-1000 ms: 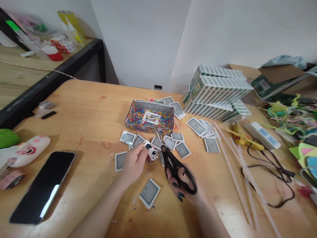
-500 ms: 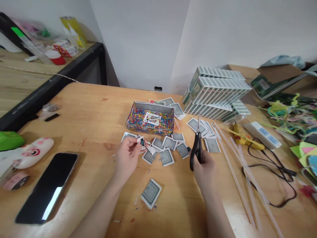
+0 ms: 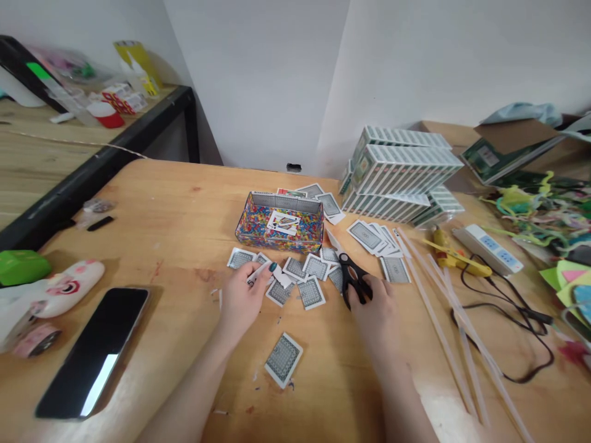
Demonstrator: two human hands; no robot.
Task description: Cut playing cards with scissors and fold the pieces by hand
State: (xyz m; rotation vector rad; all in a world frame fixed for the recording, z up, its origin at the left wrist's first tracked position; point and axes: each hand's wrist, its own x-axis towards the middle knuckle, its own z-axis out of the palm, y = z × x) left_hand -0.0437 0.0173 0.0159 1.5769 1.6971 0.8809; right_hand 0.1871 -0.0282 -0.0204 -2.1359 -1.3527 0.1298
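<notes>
Between thumb and fingers, my left hand (image 3: pixel 244 292) pinches a small piece of playing card (image 3: pixel 259 274), partly hidden by the fingers. My right hand (image 3: pixel 376 307) grips black-handled scissors (image 3: pixel 353 274) low over the table, their blades pointing away and to the left. Several cut playing-card pieces (image 3: pixel 311 292), mostly grey backs up, lie between the hands. Behind them stands an open box (image 3: pixel 279 243) with a colourful pattern, a face card (image 3: pixel 283 223) lying inside. One grey-backed card (image 3: pixel 283 360) rests nearer to me.
Stacked card packs (image 3: pixel 401 172) stand at the back right, with loose cards (image 3: pixel 369 237) before them. Further right are clear glue sticks (image 3: pixel 443 332), a yellow glue gun (image 3: pixel 457 258) and a power strip (image 3: pixel 489 249). A phone (image 3: pixel 95 351) lies at left.
My right hand has lowered the scissors and turned their blades to the left, toward the card pieces. My left hand has shifted slightly right, tilting its card piece so the printed face shows less.
</notes>
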